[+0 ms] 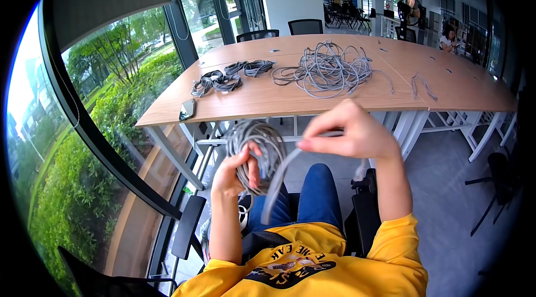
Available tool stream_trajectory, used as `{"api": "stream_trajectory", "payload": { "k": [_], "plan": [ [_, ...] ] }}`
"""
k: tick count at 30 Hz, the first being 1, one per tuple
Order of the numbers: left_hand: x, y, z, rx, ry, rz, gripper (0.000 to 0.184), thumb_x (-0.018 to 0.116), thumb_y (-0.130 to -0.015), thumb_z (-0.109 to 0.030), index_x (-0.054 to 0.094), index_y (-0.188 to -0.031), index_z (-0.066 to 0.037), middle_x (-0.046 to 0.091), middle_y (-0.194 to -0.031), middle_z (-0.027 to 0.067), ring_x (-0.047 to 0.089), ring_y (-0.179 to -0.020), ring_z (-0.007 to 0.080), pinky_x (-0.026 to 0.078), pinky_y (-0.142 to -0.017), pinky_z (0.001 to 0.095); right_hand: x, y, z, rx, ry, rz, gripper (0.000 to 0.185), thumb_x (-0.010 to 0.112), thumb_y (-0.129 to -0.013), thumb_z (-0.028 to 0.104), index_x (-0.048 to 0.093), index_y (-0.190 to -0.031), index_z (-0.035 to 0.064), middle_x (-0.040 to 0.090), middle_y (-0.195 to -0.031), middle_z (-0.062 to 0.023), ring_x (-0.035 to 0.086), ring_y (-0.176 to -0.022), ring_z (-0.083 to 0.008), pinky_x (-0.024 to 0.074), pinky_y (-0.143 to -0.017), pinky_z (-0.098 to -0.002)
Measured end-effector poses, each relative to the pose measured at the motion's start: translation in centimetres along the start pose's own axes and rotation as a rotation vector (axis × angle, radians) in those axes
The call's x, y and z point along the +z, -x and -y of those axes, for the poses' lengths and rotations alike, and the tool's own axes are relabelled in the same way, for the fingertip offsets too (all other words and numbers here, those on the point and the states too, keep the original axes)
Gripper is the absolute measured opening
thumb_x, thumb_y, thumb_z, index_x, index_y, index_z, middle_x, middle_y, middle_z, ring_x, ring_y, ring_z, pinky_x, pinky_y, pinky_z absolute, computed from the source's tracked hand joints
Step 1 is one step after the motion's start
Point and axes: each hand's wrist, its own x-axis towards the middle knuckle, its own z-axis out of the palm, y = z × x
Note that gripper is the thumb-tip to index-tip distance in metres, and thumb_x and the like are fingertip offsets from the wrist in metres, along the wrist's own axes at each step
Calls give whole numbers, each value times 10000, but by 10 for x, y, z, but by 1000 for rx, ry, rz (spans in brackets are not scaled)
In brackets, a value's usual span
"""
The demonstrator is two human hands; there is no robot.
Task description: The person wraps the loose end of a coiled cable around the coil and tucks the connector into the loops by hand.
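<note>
My left hand (237, 171) is closed around a coiled bundle of grey cable (258, 149), held upright above my lap. To its right, my right hand (346, 132) pinches a loose length of the same grey cable, which hangs blurred in a curve beside the coil. On the wooden table (245, 108) beyond my hands lies a big loose tangle of grey cable (335, 68). Several smaller coiled bundles (223, 80) rest to the left of that tangle. Two short cable pieces (423, 86) lie farther right.
A phone (188, 109) lies at the table's near left edge. Black chairs (305, 27) stand behind the table. My chair's armrests (188, 224) flank me, with a large window on the left. A person (446, 39) sits far back right, near a fan (410, 11).
</note>
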Motion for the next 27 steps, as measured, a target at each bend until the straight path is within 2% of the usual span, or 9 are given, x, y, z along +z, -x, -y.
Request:
{"api": "stream_trajectory", "payload": {
  "k": [2,7,10,11,13,16,21,24,27],
  "plan": [
    [-23,-4,-8,-8,209,367,298,296,-952,-207,422,-1097,20,346,-405,-16,326,-308,60,285,-310,201,-15,15,-2,191,-17,179,103,648,-729,86,676,-796,13,646,-688,-93,581,-599,-87,431,-555,-201],
    [-19,1,-15,155,162,395,368,249,-962,-202,331,-1257,2,285,-391,-61,241,-304,35,238,-319,188,5,26,-46,508,563,413,325,536,-807,347,662,-886,58,651,-739,-110,616,-758,-265,463,-677,-331],
    [-16,-1,-16,177,160,449,367,260,-959,-202,340,-1254,1,297,-387,-64,242,-293,33,226,-302,189,31,9,-47,698,461,440,571,480,-816,494,528,-1129,18,592,-1011,-212,555,-979,-351,410,-876,-391],
    [-15,-3,-15,182,128,472,366,270,-955,-203,351,-1247,1,311,-384,-65,245,-280,31,214,-285,187,41,8,-48,699,460,439,571,480,-816,494,528,-1129,18,592,-1011,-212,555,-979,-351,410,-876,-391],
    [-18,-8,-12,134,125,617,366,299,-947,-204,359,-1243,3,317,-383,-67,241,-274,34,211,-281,193,66,12,-61,297,241,-181,739,540,-803,478,299,-1290,-24,449,-1188,-291,482,-1088,-382,373,-927,-404],
    [-9,-9,-4,28,112,807,352,399,-909,-180,408,-1198,20,353,-389,-80,279,-270,37,215,-275,204,94,-1,-73,77,-50,-266,889,651,-755,396,130,-1334,-33,330,-1261,-333,425,-1147,-390,354,-950,-385],
    [2,-10,3,45,379,963,223,458,-905,-163,468,-1031,21,353,-430,-67,308,-299,41,246,-295,183,77,-14,-69,207,-519,-157,649,594,-791,24,224,-1323,-13,505,-1151,-173,550,-1005,-190,424,-865,-265],
    [9,-14,10,27,477,1070,167,484,-899,-163,481,-901,4,351,-434,-58,313,-303,42,242,-295,181,70,-17,-65,303,-888,29,656,604,-781,24,234,-1321,-18,543,-1086,-168,557,-993,-194,441,-841,-273],
    [6,-15,11,13,505,1130,172,489,-898,-164,479,-831,-5,349,-433,-54,314,-301,41,237,-294,176,60,-15,-59,373,-916,114,466,628,-773,62,416,-1176,-39,600,-877,-115,609,-761,-163,481,-670,-246]
  ]
}}
